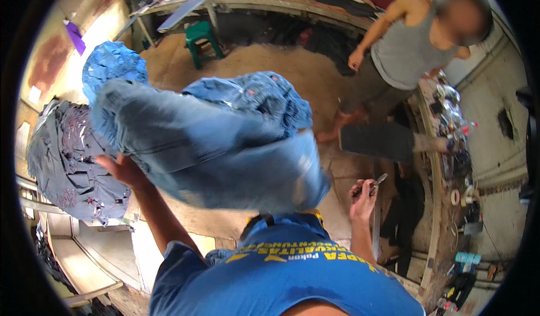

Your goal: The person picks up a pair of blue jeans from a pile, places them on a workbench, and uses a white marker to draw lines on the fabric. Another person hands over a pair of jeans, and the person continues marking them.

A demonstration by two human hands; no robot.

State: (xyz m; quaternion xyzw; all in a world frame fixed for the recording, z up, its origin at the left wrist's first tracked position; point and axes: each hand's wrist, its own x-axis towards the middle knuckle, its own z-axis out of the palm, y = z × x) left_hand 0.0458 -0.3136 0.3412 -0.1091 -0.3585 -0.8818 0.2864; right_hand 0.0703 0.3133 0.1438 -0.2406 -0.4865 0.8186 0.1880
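Note:
A pair of blue denim jeans (pixel 208 141), smeared by motion, spreads through the air in front of me. My left hand (pixel 122 170) is at its lower left edge with thumb and fingers stretched apart; whether it still touches the cloth is hard to tell. On the right, away from the denim, my right hand (pixel 363 201) is closed around small thread snips (pixel 379 182), their metal tip pointing up and right. Behind the moving jeans lie more blue denim garments (pixel 270 94) and a bright blue bundle (pixel 115 66).
A heap of dark garments (pixel 70 164) is at the left. Ahead, a green stool (pixel 201 40) stands before a long workbench (pixel 242 1). A person in a grey tank top (pixel 408 57) is at the far right, beside a cluttered side bench (pixel 433 164). Dark cloth (pixel 405 217) hangs at right.

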